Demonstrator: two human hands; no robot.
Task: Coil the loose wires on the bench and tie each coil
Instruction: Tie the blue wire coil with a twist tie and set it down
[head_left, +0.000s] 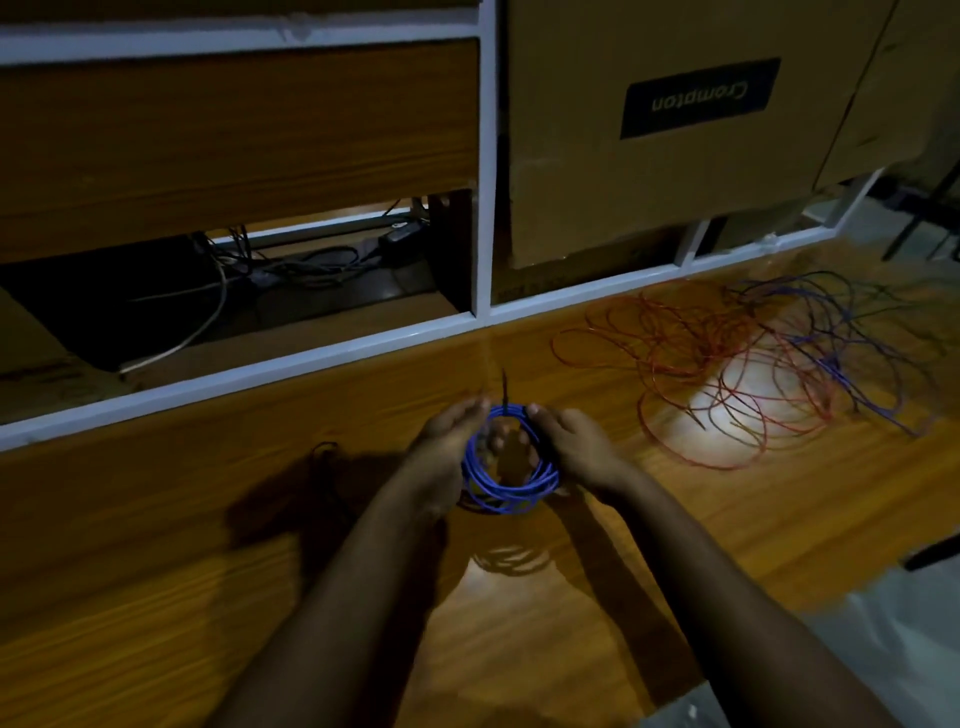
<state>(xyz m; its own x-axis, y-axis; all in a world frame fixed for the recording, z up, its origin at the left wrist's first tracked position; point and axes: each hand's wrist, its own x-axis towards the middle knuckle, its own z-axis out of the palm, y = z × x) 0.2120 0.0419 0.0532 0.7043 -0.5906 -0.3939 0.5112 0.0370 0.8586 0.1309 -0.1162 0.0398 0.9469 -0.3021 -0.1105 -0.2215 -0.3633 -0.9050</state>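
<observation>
I hold a blue wire coil (511, 486) above the wooden bench (208, 545), between both hands. My left hand (447, 447) grips its left side, with fingers curled through the ring. My right hand (574, 447) grips the right side. A short dark wire end (505, 387) sticks up from the top of the coil. Loose red wire (691, 364) lies tangled on the bench to the right. Loose blue-purple wire (841, 332) lies spread just beyond it.
A small dark wire bundle (324, 457) lies on the bench left of my hands. A white frame rail (311, 358) runs along the bench's back edge. Behind it stand a cardboard box (649, 156) and an opening with cables (291, 265). The bench's front right edge (810, 608) is close.
</observation>
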